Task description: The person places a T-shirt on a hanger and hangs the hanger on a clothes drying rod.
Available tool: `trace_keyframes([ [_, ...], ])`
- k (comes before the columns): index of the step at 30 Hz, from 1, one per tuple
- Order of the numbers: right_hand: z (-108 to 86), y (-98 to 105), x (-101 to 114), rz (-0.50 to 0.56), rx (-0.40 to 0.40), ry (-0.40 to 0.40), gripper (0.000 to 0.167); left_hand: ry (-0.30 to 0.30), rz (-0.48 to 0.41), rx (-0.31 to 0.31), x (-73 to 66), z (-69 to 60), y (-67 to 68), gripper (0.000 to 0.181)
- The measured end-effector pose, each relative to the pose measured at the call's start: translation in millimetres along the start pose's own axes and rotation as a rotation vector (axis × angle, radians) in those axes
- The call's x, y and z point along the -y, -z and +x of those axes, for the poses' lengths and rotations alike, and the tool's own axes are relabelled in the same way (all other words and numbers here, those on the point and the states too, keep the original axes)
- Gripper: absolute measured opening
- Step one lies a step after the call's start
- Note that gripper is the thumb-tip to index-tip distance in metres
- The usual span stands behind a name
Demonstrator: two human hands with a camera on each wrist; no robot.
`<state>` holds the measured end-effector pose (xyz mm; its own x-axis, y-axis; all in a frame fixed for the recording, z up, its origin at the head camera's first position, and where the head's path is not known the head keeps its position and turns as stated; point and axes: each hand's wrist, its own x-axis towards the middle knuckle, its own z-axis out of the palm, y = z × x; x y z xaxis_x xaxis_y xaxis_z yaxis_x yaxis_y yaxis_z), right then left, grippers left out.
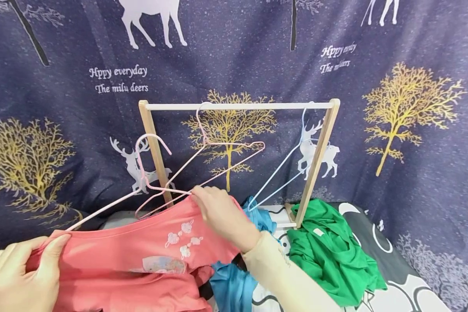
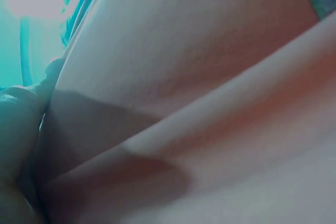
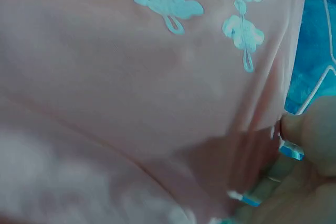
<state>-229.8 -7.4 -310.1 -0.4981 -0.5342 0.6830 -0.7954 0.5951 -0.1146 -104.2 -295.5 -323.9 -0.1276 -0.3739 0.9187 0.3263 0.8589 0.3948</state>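
A coral shirt (image 1: pixel 117 249) with pale flower appliqués near its neckline is stretched between both hands. Inside its shoulders sits a pink clothes hanger (image 1: pixel 141 164), hook upward. At the left shoulder, my left hand (image 1: pixel 25 271) pinches the fabric by the hanger's end, thumb in front. My right hand (image 1: pixel 222 214) grips the other shoulder, covering the hanger's right end. Shirt cloth (image 2: pixel 184 51) fills most of the left wrist view, with part of the hand at its left edge. In the right wrist view, fingers (image 3: pixel 289 177) hold the cloth's edge below the flowers.
Behind stands a rack with a white bar (image 1: pixel 253 106) and wooden posts. A second pink hanger (image 1: pixel 234 144) and a blue hanger (image 1: pixel 277 171) hang on it. A green garment (image 1: pixel 335 260) lies to the right; a blue garment (image 1: pixel 234 286) lies partly beneath the shirt.
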Motion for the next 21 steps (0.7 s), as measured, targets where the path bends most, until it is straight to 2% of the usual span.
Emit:
trace_keyframes([
  [4,23.9,19.4,-4.7,-0.079,0.134,0.008,0.012,0.046,0.026,-0.028,-13.4,0.4,1.4,0.048],
  [8,36.2,37.8,-20.5,-0.131,0.282,0.029,0.006,0.004,0.133,-0.053,-37.4,-3.0,-2.6,0.045],
  [10,39.8,48.4,-29.4,-0.162,0.321,0.038,0.007,-0.034,0.171,-0.046,-47.6,-5.0,-8.4,0.046],
  [12,44.0,58.8,-38.2,-0.185,0.325,0.045,0.009,-0.047,0.198,-0.008,-54.6,-7.5,-14.8,0.046],
  [16,53.4,76.8,-56.0,-0.231,0.300,0.034,0.009,-0.068,0.181,0.084,-65.9,-10.6,-30.7,0.037],
  [21,62.3,94.3,-77.0,-0.249,0.341,-0.050,0.011,-0.121,0.121,0.232,-82.8,-5.9,-49.8,0.025],
])
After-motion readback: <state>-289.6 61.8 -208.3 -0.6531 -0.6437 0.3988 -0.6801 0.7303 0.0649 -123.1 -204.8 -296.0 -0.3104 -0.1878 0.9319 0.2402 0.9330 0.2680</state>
